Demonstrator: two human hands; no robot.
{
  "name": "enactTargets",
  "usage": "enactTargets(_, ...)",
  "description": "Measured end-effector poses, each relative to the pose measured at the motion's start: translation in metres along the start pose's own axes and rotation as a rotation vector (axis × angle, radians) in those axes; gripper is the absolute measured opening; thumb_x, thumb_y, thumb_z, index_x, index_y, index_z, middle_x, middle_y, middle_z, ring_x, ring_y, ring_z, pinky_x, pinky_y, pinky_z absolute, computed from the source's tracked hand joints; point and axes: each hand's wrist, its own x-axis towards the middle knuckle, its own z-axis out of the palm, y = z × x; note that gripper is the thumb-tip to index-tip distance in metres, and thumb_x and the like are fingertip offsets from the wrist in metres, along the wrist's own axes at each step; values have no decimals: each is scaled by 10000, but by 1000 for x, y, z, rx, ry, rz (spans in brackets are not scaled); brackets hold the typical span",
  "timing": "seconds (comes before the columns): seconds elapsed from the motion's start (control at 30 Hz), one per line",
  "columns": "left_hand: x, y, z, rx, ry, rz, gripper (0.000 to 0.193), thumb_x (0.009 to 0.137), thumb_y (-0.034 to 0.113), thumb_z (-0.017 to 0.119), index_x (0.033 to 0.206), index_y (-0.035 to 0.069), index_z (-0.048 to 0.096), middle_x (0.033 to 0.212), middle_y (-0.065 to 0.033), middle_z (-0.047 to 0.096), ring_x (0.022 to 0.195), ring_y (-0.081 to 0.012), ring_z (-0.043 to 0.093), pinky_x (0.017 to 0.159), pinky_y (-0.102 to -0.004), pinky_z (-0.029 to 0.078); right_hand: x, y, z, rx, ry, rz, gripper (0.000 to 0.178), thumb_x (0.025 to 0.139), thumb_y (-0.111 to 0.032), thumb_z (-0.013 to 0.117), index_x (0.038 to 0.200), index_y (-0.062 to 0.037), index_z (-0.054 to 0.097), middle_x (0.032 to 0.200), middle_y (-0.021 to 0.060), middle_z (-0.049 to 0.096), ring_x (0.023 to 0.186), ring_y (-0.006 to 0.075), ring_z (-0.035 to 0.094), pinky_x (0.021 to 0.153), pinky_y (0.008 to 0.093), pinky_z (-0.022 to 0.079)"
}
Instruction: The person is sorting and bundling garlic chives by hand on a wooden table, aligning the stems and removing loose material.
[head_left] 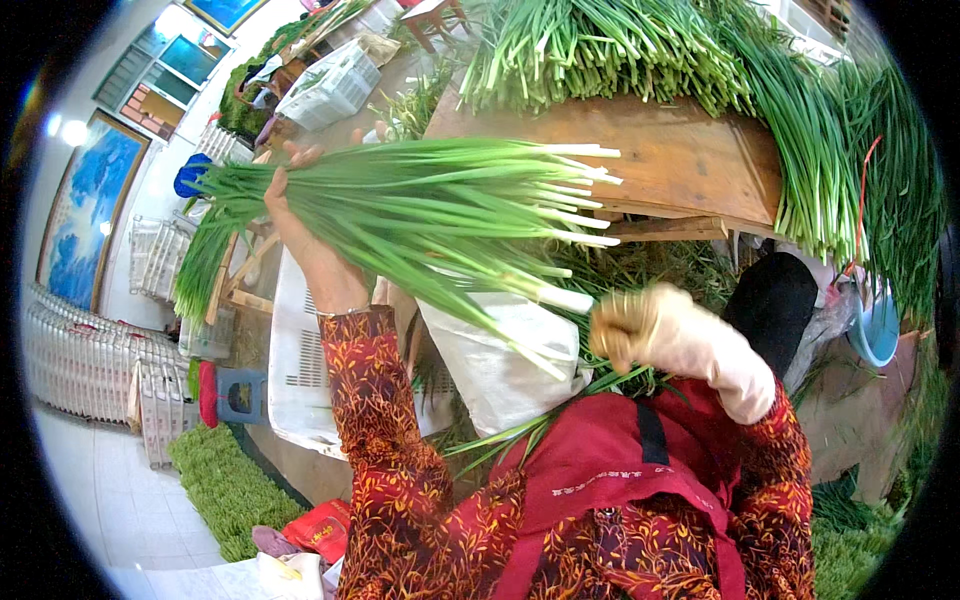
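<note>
My left hand (305, 235) is raised and grips a thick bundle of green onions (420, 205) held level, leafy tops to the left and white cut ends to the right. My right hand (650, 330), in a pale glove, is closed in a fist just below the white ends, with a few loose green stalks (560, 405) running under it. Whether the fist grips those stalks is unclear. Both arms wear red patterned sleeves over a red apron (610, 470).
A wooden table (690, 160) ahead carries heaped green onions (600, 45), more hanging off its right side (830, 150). White plastic crates (295, 370) stand at left, stacked crates (70, 360) further left. A white sack (500, 360) sits below the bundle, a blue basin (880, 330) at right.
</note>
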Motion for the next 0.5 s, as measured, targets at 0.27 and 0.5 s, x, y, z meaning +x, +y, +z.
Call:
enactTargets(0.27,-4,19,-7,-42,20,68,293,765,177,444,1012,24,404,816,-15,475,893,-188,486,1010,-467,231,-26,74,-12,-313,372,231,213,773,-179,566,931,-37,580,874,78,611,777,212,583,696,300,458)
enactTargets(0.5,-14,4,16,-53,143,175,297,781,230,437,1003,33,428,901,-9,493,1072,-258,429,989,-433,296,33,22,-28,836,158,-150,462,807,-363,520,1110,-15,489,989,59,573,894,129,529,773,244,400)
